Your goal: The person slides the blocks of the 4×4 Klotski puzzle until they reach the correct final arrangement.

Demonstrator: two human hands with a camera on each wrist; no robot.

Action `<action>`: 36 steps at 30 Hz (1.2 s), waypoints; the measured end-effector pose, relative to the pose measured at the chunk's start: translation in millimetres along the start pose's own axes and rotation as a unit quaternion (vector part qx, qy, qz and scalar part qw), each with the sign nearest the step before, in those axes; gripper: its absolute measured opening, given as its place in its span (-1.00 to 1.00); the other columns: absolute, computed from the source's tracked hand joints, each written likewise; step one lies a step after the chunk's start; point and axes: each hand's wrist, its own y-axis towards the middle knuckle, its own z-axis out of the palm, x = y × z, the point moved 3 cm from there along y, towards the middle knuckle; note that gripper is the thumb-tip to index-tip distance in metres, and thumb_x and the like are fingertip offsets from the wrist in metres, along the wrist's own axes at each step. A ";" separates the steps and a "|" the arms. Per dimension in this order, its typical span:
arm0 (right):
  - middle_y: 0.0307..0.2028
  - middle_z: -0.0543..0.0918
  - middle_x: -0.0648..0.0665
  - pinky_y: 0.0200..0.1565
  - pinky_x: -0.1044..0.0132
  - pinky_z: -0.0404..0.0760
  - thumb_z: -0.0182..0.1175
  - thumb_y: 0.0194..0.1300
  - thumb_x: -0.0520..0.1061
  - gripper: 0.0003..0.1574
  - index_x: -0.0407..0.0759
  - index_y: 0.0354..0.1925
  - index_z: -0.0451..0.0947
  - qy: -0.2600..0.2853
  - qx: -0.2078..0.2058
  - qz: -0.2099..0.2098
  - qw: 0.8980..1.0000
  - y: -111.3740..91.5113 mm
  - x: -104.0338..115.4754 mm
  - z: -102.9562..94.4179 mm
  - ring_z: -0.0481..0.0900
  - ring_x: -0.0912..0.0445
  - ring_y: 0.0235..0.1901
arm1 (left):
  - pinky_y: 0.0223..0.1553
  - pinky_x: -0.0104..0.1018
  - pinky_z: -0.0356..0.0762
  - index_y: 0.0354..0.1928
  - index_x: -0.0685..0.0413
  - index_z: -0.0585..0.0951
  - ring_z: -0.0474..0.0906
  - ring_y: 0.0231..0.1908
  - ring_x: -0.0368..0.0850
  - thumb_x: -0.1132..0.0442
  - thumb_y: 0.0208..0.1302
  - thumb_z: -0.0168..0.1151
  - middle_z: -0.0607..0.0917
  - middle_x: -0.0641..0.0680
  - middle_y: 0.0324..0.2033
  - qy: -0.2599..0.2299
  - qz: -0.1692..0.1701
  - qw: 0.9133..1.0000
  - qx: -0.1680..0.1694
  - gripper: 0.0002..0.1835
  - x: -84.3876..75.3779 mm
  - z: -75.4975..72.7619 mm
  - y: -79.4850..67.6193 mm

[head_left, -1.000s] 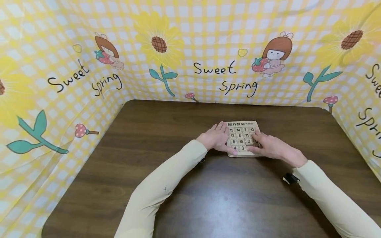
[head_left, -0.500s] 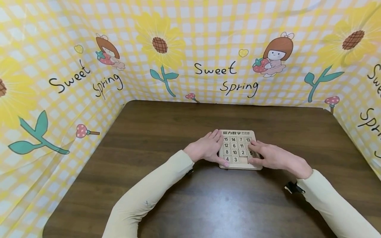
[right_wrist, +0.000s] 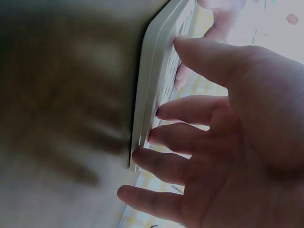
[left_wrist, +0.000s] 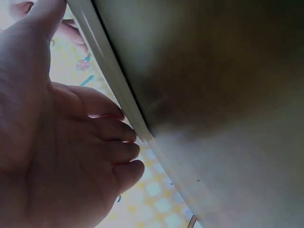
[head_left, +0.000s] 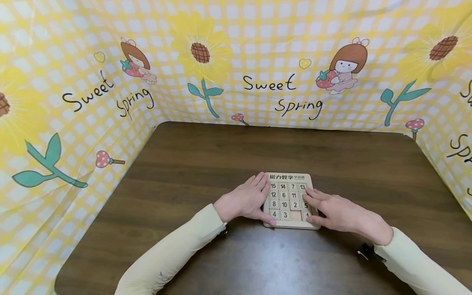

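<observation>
A light wooden number slide puzzle lies flat on the dark table. Printed characters run along its far rim. Numbered tiles fill most of its grid, and one bare slot shows in the near row between tiles 3 and 1. Along the left rim rest the straight fingers of my left hand, its thumb on the near left corner. My right hand lies at the right side, fingertips over the right column and thumb by tile 1. One right-column tile is hidden. Both wrist views show extended fingers against the puzzle's edge.
The brown wooden table has rounded far corners. A yellow checked cloth with flowers and lettering hangs behind it and at both sides. A black wrist device sits under the right cuff.
The puzzle has slid toward me and slightly left, with both hands moving along with it. More of tiles 5 and 1 shows now beside the right hand.
</observation>
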 end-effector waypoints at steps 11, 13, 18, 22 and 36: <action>0.41 0.30 -0.35 0.22 -0.21 0.47 0.16 0.35 0.22 -0.14 -0.29 0.39 0.31 -0.027 0.006 -0.035 0.999 -4.5 21.9 2.3 0.29 -0.23 0.40 | 0.56 -0.13 -0.11 0.54 0.23 -0.03 -0.20 0.56 0.07 -0.66 -0.09 0.09 -0.10 0.23 0.55 -0.019 -0.037 0.998 0.041 0.38 -5.4 0.9 -21.7; 0.41 0.31 -0.35 0.22 -0.21 0.47 0.16 0.36 0.22 -0.14 -0.29 0.39 0.31 -0.031 0.000 -0.041 0.999 -5.4 24.7 1.6 0.28 -0.23 0.41 | 0.57 -0.14 -0.13 0.54 0.21 -0.04 -0.21 0.56 0.06 -0.65 -0.10 0.11 -0.11 0.21 0.56 -0.020 -0.043 0.998 0.048 0.39 -5.0 0.1 -22.0; 0.44 0.28 -0.31 0.24 -0.23 0.44 0.15 0.36 0.23 -0.14 -0.26 0.40 0.29 -0.037 -0.010 -0.051 0.998 -7.7 31.4 1.1 0.25 -0.24 0.42 | 0.57 -0.15 -0.15 0.55 0.20 -0.06 -0.24 0.57 0.04 -0.65 -0.10 0.11 -0.13 0.20 0.56 -0.023 -0.042 0.997 0.052 0.39 -3.1 0.3 -22.3; 0.46 0.25 -0.28 0.27 -0.25 0.39 0.14 0.37 0.24 -0.13 -0.25 0.41 0.28 -0.041 -0.004 -0.060 0.997 -6.1 36.9 4.5 0.20 -0.26 0.44 | 0.57 -0.13 -0.14 0.54 0.21 -0.04 -0.23 0.57 0.05 -0.67 -0.10 0.09 -0.11 0.21 0.56 -0.016 -0.037 0.998 0.045 0.39 -1.3 1.8 -22.0; 0.44 0.29 -0.30 0.29 -0.31 0.33 0.16 0.35 0.22 -0.13 -0.30 0.39 0.31 -0.067 0.005 -0.065 0.996 -1.8 45.2 4.2 0.20 -0.22 0.45 | 0.57 -0.15 -0.14 0.54 0.20 -0.02 -0.20 0.56 0.04 -0.67 -0.14 0.11 -0.08 0.20 0.56 -0.024 -0.042 0.998 0.036 0.40 -1.8 1.6 -18.8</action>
